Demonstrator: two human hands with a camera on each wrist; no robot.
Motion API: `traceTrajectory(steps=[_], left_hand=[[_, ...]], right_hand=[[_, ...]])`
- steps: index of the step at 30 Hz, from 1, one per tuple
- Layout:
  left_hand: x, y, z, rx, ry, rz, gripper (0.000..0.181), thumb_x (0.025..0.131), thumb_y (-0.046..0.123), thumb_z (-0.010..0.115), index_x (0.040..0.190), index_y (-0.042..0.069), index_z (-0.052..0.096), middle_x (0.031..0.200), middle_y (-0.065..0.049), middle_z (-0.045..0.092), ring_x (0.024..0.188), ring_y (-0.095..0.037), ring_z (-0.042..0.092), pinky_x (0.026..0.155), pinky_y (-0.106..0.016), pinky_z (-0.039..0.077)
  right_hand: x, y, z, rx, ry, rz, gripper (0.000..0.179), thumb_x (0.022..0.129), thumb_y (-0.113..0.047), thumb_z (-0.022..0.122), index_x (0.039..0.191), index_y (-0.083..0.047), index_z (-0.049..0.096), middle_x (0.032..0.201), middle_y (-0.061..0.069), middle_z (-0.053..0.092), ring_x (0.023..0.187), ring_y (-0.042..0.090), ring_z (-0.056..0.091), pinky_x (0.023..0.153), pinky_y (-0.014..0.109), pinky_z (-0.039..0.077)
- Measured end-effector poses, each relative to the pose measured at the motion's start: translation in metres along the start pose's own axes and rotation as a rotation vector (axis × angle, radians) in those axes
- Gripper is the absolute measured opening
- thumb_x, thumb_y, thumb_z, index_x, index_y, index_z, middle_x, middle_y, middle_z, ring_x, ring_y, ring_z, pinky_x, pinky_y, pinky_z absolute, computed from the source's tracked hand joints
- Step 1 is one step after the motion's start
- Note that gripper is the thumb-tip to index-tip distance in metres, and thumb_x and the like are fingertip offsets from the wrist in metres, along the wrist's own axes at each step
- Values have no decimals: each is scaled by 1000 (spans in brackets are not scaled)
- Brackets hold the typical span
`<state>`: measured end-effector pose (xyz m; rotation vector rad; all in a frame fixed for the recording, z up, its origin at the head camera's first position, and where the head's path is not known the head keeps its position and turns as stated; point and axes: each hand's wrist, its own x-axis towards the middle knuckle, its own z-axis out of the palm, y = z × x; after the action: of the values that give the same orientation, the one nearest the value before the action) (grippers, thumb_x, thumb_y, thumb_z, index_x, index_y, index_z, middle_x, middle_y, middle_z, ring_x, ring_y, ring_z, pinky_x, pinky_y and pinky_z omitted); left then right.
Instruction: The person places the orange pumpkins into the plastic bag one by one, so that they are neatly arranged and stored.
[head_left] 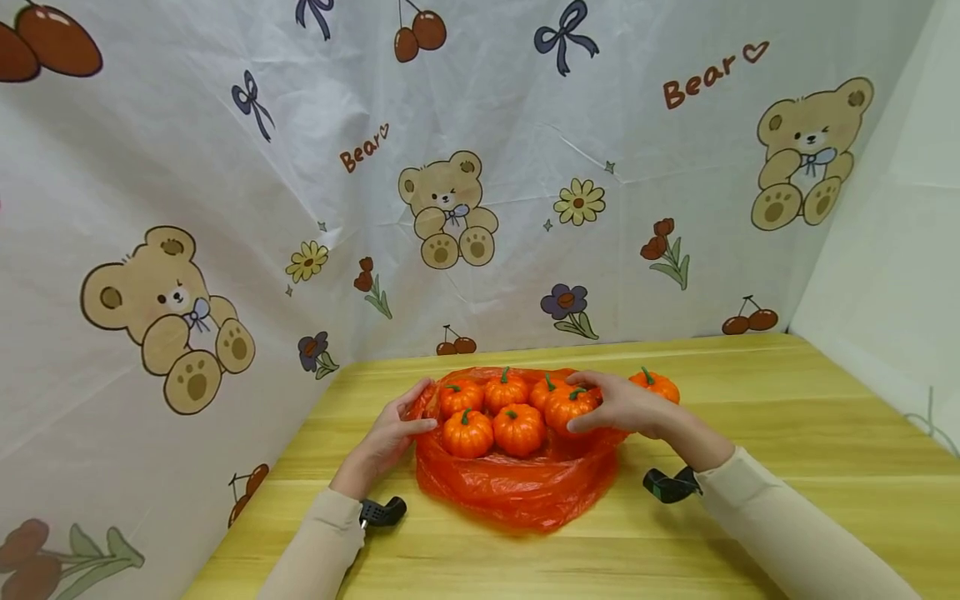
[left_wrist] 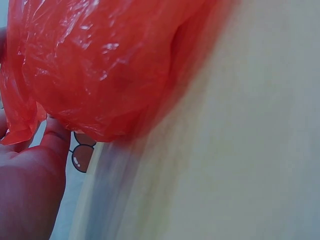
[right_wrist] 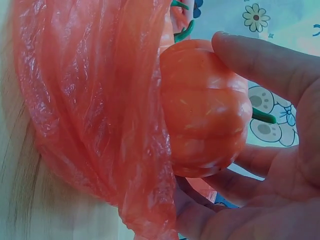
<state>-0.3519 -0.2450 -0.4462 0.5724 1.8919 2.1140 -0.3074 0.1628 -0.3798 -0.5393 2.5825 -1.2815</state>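
Observation:
A red plastic bag point(head_left: 517, 492) sits with its mouth wide, holding several small orange pumpkins point(head_left: 519, 430) with green stems. At its left rim my left hand point(head_left: 390, 435) grips the film, thumb on the near side. The left wrist view shows the crinkled bag point(left_wrist: 100, 65) beside that hand point(left_wrist: 30, 180). On the right, my right hand point(head_left: 626, 406) holds one pumpkin point(head_left: 564, 408) between thumb and fingers over the bag's right part. In the right wrist view this pumpkin point(right_wrist: 207, 107) is gripped by the hand point(right_wrist: 280, 185), partly covered by the bag film.
Another pumpkin point(head_left: 656, 383) is on the wooden table point(head_left: 787, 433), just beyond my right wrist. Behind stands a white cloth point(head_left: 517, 300) printed with bears and flowers. Black wrist devices point(head_left: 382, 512) jut under both forearms. A thin cord point(head_left: 932, 425) lies at the right edge.

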Motion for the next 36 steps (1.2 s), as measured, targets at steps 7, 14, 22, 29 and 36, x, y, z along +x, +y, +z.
traceTrajectory(steps=[7,14,22,29,36], left_hand=[[0,3,1,10,-3,-6,89,93,-5,61,166,6,10,175,-11,5,162,-32,6,124,-34,26],[1,3,3,14,11,-2,87,94,-6,60,166,6,12,175,-10,8,162,-31,9,122,-31,29],[2,-1,-1,34,14,-2,86,95,-7,57,166,5,10,175,-11,6,162,-29,9,121,-25,32],[1,-1,-2,29,1,6,89,94,-5,61,166,5,9,175,-11,5,162,-31,6,125,-34,24],[0,1,-1,23,2,8,89,93,-6,61,165,4,10,175,-11,4,162,-31,6,125,-34,23]], right_hand=[[2,1,-1,-20,-4,11,82,80,-29,88,147,-3,48,153,22,48,131,36,53,111,53,49],[1,1,-2,-25,-12,23,78,79,-28,88,144,-4,51,147,22,51,125,34,55,109,51,51],[0,3,2,-70,-24,7,75,79,-28,89,141,-6,54,142,20,54,125,36,54,105,52,53],[2,5,8,-99,-13,-7,74,78,-28,89,140,-4,55,138,20,57,125,36,55,109,56,49],[2,5,11,-137,3,2,74,77,-27,90,138,-4,55,139,21,57,127,39,55,111,59,47]])
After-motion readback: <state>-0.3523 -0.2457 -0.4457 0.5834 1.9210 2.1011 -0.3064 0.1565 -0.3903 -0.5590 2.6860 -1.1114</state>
